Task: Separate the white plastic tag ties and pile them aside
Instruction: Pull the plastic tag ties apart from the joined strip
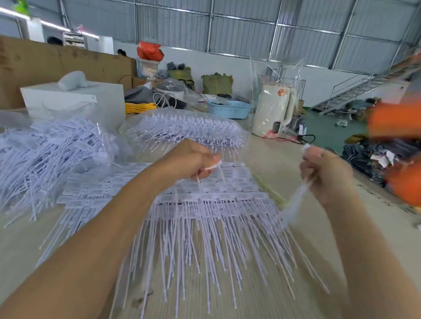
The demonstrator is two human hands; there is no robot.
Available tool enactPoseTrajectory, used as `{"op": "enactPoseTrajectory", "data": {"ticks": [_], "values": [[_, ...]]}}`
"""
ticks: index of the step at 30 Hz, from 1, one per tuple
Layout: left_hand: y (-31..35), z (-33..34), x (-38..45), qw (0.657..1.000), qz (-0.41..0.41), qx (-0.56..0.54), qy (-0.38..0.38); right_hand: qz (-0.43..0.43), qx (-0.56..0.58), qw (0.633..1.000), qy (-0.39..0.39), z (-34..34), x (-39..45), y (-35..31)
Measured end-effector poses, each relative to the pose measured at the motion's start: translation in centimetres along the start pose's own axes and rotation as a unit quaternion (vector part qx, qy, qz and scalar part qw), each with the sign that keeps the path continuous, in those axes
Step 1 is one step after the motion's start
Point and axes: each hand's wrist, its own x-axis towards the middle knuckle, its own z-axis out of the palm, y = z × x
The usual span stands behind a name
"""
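- left hand curled, pinching the head of one white tag tie between thumb and fingers; tail hangs down toward the sheet below.
- right hand closed round a blurred bunch of separated ties; heads at the fingertips, tails trailing down and toward the near edge.
- sheet of joined ties flat at the middle of the table, directly under both hands; long axis running far edge to near edge, heads far.
- left hand nearer the sheet.
- loose pile of ties toward the left edge, well apart from the right hand; likely drop spot.
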Motion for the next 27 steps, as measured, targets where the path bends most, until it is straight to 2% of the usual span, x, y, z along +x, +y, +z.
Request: {"op": "enactPoseTrajectory", "data": {"ticks": [1, 2, 3, 4, 6, 9, 11, 14, 18, 20, 22, 24, 27], "values": [[-0.1, 0.2, 0.0, 1.000, 0.007, 0.020, 0.003, 0.047, 0.109, 0.992, -0.040, -0.7, 0.2, -0.8], [-0.3, 0.6, 0.0, 0.999, 0.007, 0.034, -0.008, 0.086, 0.168, 0.978, -0.086, -0.9, 0.1, -1.2], [-0.5, 1.0, 0.0, 0.999, 0.002, 0.046, -0.022, 0.114, 0.182, 0.968, -0.130, -0.4, -0.2, -1.2], [-0.5, 1.3, 0.1, 0.998, -0.004, 0.060, -0.033, 0.130, 0.158, 0.966, -0.160, 0.5, -0.8, -0.9], [-0.6, 1.5, 0.2, 0.995, -0.001, 0.085, -0.046, 0.136, 0.032, 0.971, -0.192, 2.7, -2.1, 0.4], [-0.7, 1.7, 0.3, 0.991, 0.032, 0.119, -0.045, 0.084, -0.176, 0.950, -0.244, 5.2, -3.7, 2.3], [-0.8, 2.0, 0.4, 0.985, 0.055, 0.156, -0.042, 0.052, -0.246, 0.935, -0.250, 6.0, -4.4, 3.2], [-1.1, 2.3, 0.5, 0.980, 0.074, 0.186, -0.018, -0.012, -0.291, 0.925, -0.242, 6.2, -4.6, 4.1], [-1.5, 2.1, 0.8, 0.990, 0.050, 0.129, -0.003, -0.083, -0.309, 0.921, -0.220, 6.0, -4.4, 4.5], [-1.7, 1.7, 0.9, 0.986, 0.022, 0.166, 0.012, -0.094, -0.281, 0.933, -0.203, 5.9, -4.2, 4.3], [-1.9, 1.5, 0.9, 0.989, 0.011, 0.148, 0.000, -0.094, -0.284, 0.934, -0.196, 5.9, -4.0, 4.3], [-2.0, 1.4, 0.7, 0.993, 0.010, 0.114, 0.003, -0.081, -0.321, 0.922, -0.200, 5.8, -3.9, 4.5], [-1.8, 1.6, 0.8, 0.992, 0.010, 0.121, 0.042, -0.070, -0.371, 0.898, -0.225, 5.6, -3.9, 4.8]]}}
